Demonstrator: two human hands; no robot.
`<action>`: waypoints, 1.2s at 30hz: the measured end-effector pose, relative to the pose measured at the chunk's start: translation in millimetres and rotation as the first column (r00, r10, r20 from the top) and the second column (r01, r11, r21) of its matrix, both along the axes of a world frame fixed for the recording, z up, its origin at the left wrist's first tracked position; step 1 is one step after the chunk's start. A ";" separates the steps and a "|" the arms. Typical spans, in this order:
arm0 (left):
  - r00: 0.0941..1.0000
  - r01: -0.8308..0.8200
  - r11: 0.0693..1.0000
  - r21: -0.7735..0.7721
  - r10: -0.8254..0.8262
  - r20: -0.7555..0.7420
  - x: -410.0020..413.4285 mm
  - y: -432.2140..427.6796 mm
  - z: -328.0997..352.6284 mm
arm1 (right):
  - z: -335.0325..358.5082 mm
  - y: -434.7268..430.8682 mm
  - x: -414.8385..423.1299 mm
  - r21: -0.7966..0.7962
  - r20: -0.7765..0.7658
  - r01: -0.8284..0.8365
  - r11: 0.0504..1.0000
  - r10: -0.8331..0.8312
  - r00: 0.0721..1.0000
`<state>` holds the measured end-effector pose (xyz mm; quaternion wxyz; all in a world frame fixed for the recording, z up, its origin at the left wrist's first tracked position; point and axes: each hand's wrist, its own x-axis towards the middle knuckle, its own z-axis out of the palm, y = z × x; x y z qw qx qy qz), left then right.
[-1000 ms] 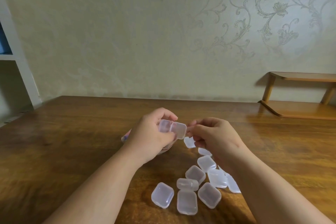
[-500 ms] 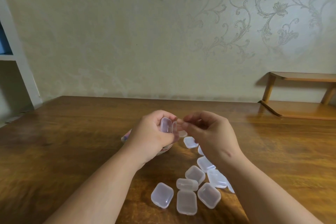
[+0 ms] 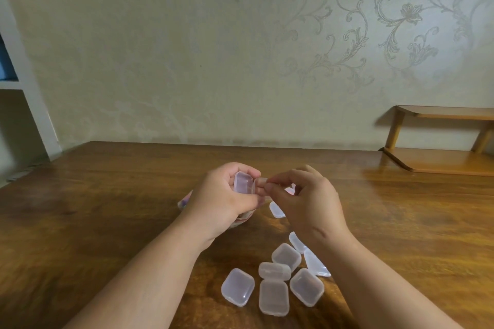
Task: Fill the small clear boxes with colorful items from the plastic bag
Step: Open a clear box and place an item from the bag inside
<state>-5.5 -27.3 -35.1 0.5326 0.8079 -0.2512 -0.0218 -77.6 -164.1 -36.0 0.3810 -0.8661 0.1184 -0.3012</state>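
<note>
My left hand (image 3: 223, 200) grips a small clear box (image 3: 242, 182) above the middle of the wooden table (image 3: 107, 208). My right hand (image 3: 307, 203) pinches the box's hinged lid (image 3: 260, 182) between thumb and forefinger. Under my left hand lies the plastic bag (image 3: 185, 201) with colorful items, mostly hidden. Several closed clear boxes (image 3: 274, 296) lie in a cluster on the table below my hands, and one more clear box (image 3: 276, 209) lies between them.
A low wooden shelf (image 3: 441, 157) stands on the table at the far right against the wall. A white shelving unit (image 3: 24, 88) rises at the left edge. Bare tabletop stretches to the left and right of my hands.
The lid that lay open and flat a second ago has swung toward the box. My right hand has risen and moved in against my left hand.
</note>
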 end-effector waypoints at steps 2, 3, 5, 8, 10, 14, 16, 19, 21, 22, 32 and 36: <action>1.000 0.003 1.000 0.005 -0.003 -0.002 -0.4 0.0 -0.3 | 0.5 0.5 0.9 0.120 0.015 -0.009 0.993 0.007 1.000; 1.000 0.006 1.000 0.004 -0.006 0.004 -0.3 0.2 -0.7 | 0.9 0.3 1.1 0.179 0.017 -0.015 0.984 0.012 1.000; 1.000 0.014 1.000 -0.003 -0.014 0.024 -1.0 0.5 -0.3 | 3.0 0.3 1.0 0.270 -0.006 -0.036 0.962 0.039 0.999; 0.999 0.045 0.999 -0.017 -0.044 0.026 -0.4 1.4 1.0 | 3.8 0.0 0.5 0.382 -0.002 -0.063 0.922 0.069 0.998; 0.995 0.096 0.991 -0.092 -0.098 -0.024 1.8 3.1 0.8 | 5.2 -1.5 -0.5 0.440 0.034 -0.066 0.895 0.057 0.998; 0.964 0.138 0.933 -0.333 -0.203 -0.171 3.1 5.3 2.3 | 7.6 -7.4 -2.9 0.546 0.093 -0.087 0.833 0.043 0.995; 0.956 0.127 0.914 -0.384 -0.216 -0.199 2.1 3.7 3.7 | 8.4 -10.0 -2.8 0.567 0.093 -0.085 0.819 0.039 0.995; 0.956 0.100 0.915 -0.391 -0.197 -0.217 0.6 2.4 4.4 | 9.7 -11.2 -2.6 0.600 0.094 -0.100 0.794 0.054 0.994; 0.961 0.116 0.934 -0.337 -0.191 -0.199 -0.8 2.5 4.0 | 10.3 -10.7 -3.2 0.613 0.090 -0.115 0.782 0.076 0.993; 0.969 0.129 0.950 -0.285 -0.182 -0.169 -1.4 2.7 3.5 | 10.2 -10.9 -3.5 0.610 0.084 -0.120 0.783 0.087 0.993; 0.998 0.058 0.993 -0.102 -0.059 -0.009 -3.2 1.6 2.4 | 6.2 -7.1 -3.7 0.485 0.006 -0.203 0.851 0.228 0.974; 0.996 0.013 0.992 -0.125 -0.002 0.090 -4.3 -1.1 1.5 | 9.0 -19.5 -1.2 0.406 0.030 -0.055 0.912 0.047 0.998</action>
